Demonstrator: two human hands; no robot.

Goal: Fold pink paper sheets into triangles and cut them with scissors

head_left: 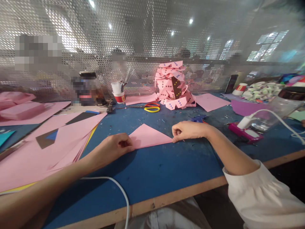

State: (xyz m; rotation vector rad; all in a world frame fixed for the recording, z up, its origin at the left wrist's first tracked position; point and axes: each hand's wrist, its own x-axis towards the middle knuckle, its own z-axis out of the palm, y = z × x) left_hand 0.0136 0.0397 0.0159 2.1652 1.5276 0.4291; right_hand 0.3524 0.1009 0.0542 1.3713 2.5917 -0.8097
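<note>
A sheet of pink paper [150,137], folded into a triangle, lies on the blue tabletop in front of me. At its left corner my left hand [119,143] is closed, thumb and fingers pinching the paper. My right hand [187,131] pinches the right corner with curled fingers. The triangle's peak points away from me, and its long edge faces me. Just behind my right hand lies a blue tool [199,119], partly hidden.
Pink sheets [54,143] are stacked at left. Red-and-yellow-handled scissors [152,107] lie beyond the paper, before a pile of dotted pink paper pieces [172,86]. A magenta device [246,133] with a white cable sits at right. Another white cable [119,187] crosses the front edge.
</note>
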